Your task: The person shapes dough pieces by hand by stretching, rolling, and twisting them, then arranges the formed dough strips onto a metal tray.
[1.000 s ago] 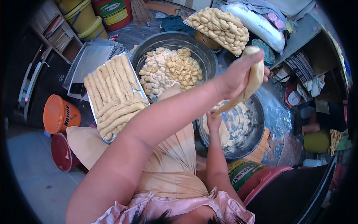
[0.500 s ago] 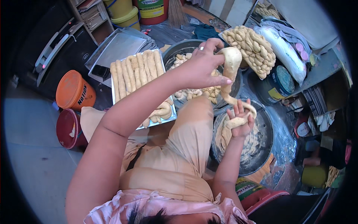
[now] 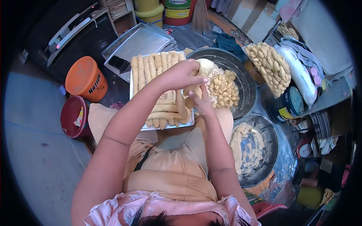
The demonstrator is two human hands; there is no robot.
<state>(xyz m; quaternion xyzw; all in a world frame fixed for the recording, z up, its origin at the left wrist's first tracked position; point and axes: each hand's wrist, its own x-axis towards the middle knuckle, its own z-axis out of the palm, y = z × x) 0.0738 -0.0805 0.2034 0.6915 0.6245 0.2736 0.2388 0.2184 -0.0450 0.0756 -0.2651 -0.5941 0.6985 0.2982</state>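
My left hand [image 3: 184, 75] is closed around the upper end of a long strip of soft dough [image 3: 206, 67], its pale rounded tip sticking out past the fingers. Just below it, my right hand [image 3: 201, 101] pinches a lower part of the same strip between thumb and fingers. Both hands are over the right side of a metal tray [image 3: 131, 88]. Dough ropes [image 3: 146, 71] lie side by side on the tray, with more ropes laid crosswise at its near end. Some of the held strip hangs down toward these and is partly hidden by my hands.
Right of the tray, a large dark basin [image 3: 247, 84] holds cut dough pieces [image 3: 225, 88]. Nearer stands a second basin [image 3: 270, 150] with flour-like residue. Braided dough [image 3: 268, 66] sits at the far right. Orange [image 3: 82, 81] and red [image 3: 73, 116] buckets stand at left.
Both hands have moved left, from over the near basin to the tray, bringing the dough strip along. My right hand has gone from spread fingers under the strip to pinching it.
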